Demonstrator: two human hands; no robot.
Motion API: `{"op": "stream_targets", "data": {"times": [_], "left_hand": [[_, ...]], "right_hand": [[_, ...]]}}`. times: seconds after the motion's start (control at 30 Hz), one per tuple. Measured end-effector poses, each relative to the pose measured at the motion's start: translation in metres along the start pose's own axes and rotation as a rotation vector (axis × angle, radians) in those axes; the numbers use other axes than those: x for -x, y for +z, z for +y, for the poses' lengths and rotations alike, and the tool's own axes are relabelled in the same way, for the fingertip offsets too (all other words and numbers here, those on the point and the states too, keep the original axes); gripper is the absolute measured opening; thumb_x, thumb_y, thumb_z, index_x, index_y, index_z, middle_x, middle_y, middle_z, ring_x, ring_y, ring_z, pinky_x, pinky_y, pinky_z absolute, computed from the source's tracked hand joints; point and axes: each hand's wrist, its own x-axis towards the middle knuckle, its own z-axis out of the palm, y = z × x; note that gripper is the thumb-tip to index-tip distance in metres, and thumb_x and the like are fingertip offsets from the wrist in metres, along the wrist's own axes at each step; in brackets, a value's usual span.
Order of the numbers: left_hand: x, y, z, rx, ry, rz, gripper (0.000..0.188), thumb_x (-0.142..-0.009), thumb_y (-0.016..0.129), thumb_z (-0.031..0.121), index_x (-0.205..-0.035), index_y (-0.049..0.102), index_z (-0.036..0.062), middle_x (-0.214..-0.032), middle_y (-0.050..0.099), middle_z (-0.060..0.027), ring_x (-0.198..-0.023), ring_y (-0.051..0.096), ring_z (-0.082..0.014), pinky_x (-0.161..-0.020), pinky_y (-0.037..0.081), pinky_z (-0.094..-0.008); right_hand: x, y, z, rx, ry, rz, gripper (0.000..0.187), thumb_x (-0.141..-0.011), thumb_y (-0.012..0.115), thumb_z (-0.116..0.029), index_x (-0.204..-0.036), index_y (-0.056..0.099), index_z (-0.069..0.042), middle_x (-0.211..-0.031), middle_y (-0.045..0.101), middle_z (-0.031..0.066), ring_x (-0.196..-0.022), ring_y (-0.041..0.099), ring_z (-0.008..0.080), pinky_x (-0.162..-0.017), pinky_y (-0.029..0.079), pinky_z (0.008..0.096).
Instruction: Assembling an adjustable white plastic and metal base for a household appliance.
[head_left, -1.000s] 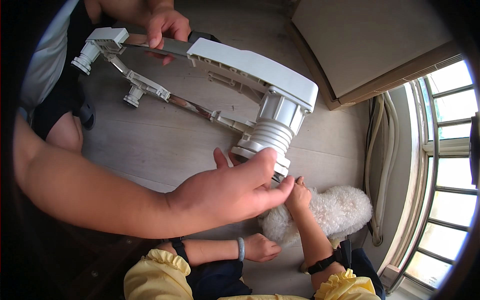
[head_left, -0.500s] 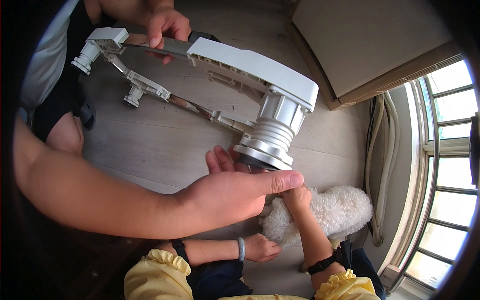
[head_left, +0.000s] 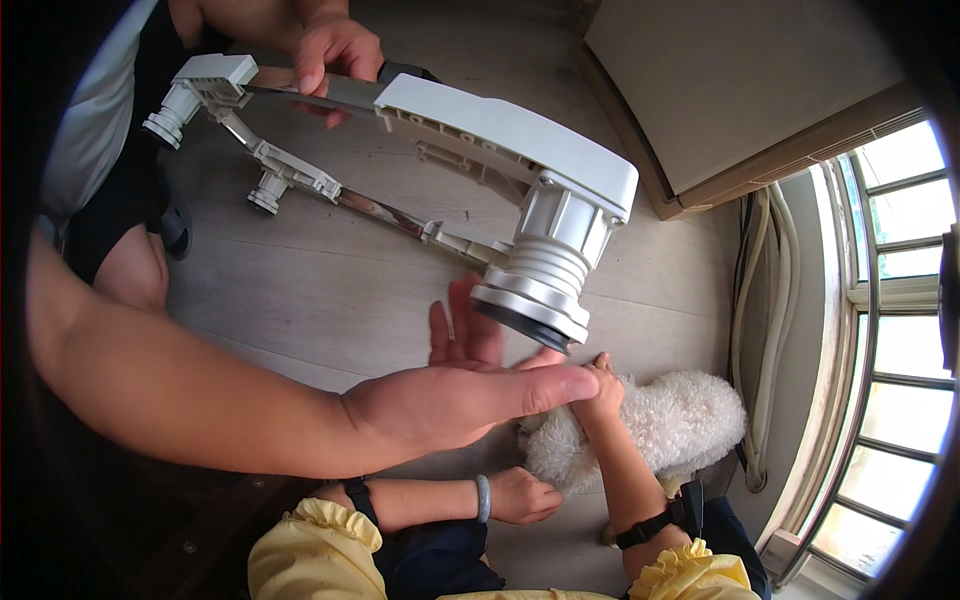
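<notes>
My left hand, with a pale bangle at its wrist, is low in the middle, its fingers curled closed with nothing seen in them. My right hand is closed over the curly white dog; another person's thumb partly covers it, and what it grips, if anything, is hidden. Above my hands is a white appliance stand, a frame of plastic corners and metal bars with ribbed feet. The other person's hand grips its far bar. Their other hand is open, palm up, under the nearest foot.
A large beige cabinet-like box stands at the upper right. Pale hoses run down the wall beside a barred window. The other person's legs and a dark shoe are at the left, on a grey plank floor.
The other person's near hand has dropped slightly from the stand's foot, its fingers spreading upward, exposing the black base. A digit of my right hand now sticks up. My left hand stays still.
</notes>
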Motion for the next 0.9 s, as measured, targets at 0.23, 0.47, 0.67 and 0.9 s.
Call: {"op": "stream_targets", "data": {"times": [0.23,0.47,0.67,0.9], "left_hand": [[0.001,0.002,-0.001,0.012,0.009,0.012,0.019,-0.085,0.061,0.022,-0.076,0.05,0.0094,-0.064,0.053,-0.0065,-0.055,0.058,-0.0255,-0.047,0.048,-0.0362],[-0.001,0.0,0.0,-0.007,0.006,0.001,0.019,-0.085,0.061,0.021,-0.075,0.05,0.0092,-0.064,0.052,-0.0065,-0.055,0.058,-0.0255,-0.048,0.048,-0.0361],[0.001,0.001,0.0,0.015,-0.005,-0.01,0.019,-0.084,0.061,0.021,-0.075,0.049,0.009,-0.065,0.053,-0.0065,-0.055,0.058,-0.0258,-0.048,0.048,-0.0366],[-0.001,-0.003,0.001,0.002,-0.001,0.007,0.019,-0.084,0.061,0.021,-0.074,0.049,0.0091,-0.064,0.052,-0.0065,-0.055,0.058,-0.026,-0.048,0.048,-0.0361]], "right_hand": [[-0.001,-0.005,-0.002,-0.01,0.025,-0.046,0.055,-0.069,0.077,-0.039,-0.106,0.066,0.0,-0.14,0.042,0.0247,-0.122,0.051,0.0315,-0.094,0.047,0.0373],[-0.002,-0.004,0.0,-0.097,0.082,-0.019,0.056,-0.069,0.077,-0.041,-0.106,0.067,0.0,-0.139,0.043,0.0248,-0.121,0.051,0.0315,-0.093,0.047,0.0377],[0.003,-0.012,-0.006,0.056,-0.004,-0.017,0.056,-0.069,0.077,-0.041,-0.105,0.067,0.0,-0.138,0.044,0.0251,-0.12,0.052,0.0317,-0.092,0.048,0.0371],[0.005,-0.009,-0.006,0.069,-0.018,0.015,0.058,-0.069,0.077,-0.041,-0.107,0.066,0.001,-0.138,0.043,0.0256,-0.121,0.051,0.0321,-0.093,0.047,0.0369]]}}
